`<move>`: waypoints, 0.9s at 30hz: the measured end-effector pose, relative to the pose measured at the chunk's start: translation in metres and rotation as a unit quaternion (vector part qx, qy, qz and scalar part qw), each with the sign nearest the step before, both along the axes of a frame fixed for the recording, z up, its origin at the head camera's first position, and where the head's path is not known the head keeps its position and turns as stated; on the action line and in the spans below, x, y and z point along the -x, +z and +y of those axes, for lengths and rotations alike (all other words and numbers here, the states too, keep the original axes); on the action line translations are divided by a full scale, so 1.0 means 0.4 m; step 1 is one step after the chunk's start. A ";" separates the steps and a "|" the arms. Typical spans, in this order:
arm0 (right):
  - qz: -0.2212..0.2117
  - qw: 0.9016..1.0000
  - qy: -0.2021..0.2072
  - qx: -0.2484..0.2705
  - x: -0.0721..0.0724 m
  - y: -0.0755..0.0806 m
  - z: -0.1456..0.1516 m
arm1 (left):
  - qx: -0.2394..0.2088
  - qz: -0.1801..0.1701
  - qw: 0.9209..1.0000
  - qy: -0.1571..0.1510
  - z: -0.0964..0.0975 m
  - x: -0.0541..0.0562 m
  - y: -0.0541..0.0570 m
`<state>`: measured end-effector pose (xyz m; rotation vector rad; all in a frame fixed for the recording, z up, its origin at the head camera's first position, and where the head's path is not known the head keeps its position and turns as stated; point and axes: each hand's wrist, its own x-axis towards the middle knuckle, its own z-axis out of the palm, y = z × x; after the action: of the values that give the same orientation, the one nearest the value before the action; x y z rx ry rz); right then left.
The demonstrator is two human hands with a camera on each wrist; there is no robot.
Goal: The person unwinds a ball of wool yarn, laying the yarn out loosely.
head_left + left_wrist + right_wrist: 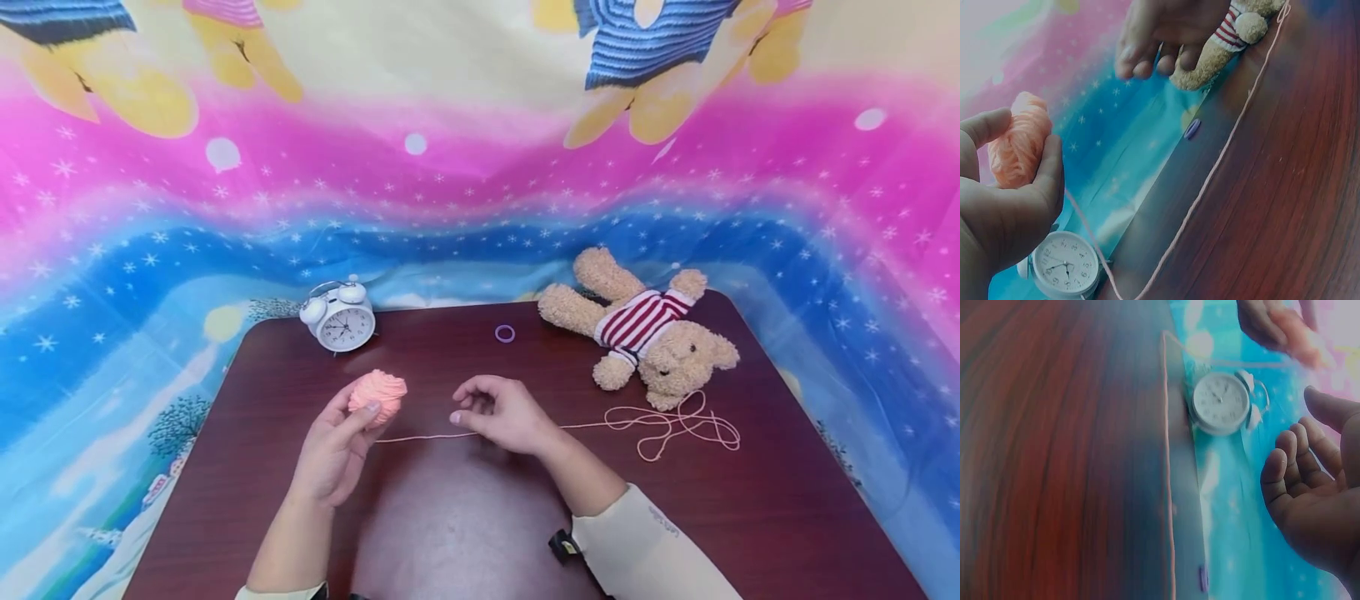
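A ball of peach yarn (377,397) is held between the thumb and fingers of my left hand (333,450), raised over the table's left half. In the left wrist view the same yarn ball (1021,142) sits between thumb and fingertips. From it a strand of yarn (1200,194) hangs down and runs across the tabletop to the right, ending in loose loops (678,429) near the teddy bear. My right hand (510,414) hovers above that strand with loosely curled fingers and nothing in them. In the right wrist view its palm and fingers (1275,465) show bare.
A white twin-bell alarm clock (345,325) stands at the back left of the dark wooden table (450,525). A small purple ring (505,333) lies at the back middle. The teddy bear (645,325) in a striped shirt lies back right. A printed cloth (450,192) surrounds the table.
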<state>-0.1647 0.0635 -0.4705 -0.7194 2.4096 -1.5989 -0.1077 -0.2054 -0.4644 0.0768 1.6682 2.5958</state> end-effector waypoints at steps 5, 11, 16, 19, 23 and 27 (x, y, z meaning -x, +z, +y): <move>0.004 1.000 0.026 0.006 -0.004 -0.008 -0.062 | -0.006 0.008 0.999 -0.047 0.019 -0.003 0.006; 0.037 0.998 0.049 0.013 -0.013 -0.010 -0.114 | -0.017 0.029 0.994 -0.099 0.028 -0.010 0.014; 0.058 0.996 0.057 0.031 -0.020 -0.004 -0.136 | -0.034 0.048 0.990 -0.125 0.025 -0.013 0.015; 0.075 0.995 0.058 0.028 -0.022 -0.002 -0.143 | -0.042 0.056 0.989 -0.128 0.022 -0.013 0.015; 0.085 0.995 0.045 0.014 -0.021 -0.005 -0.141 | -0.039 0.056 0.990 -0.120 0.016 -0.012 0.013; 0.077 0.997 0.030 0.009 -0.021 -0.005 -0.126 | -0.016 0.038 0.995 -0.093 0.007 -0.013 0.012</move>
<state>-0.1565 0.0130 -0.4726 -0.9407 2.4556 -1.5979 -0.1026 -0.2025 -0.4597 0.3197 1.5590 2.5102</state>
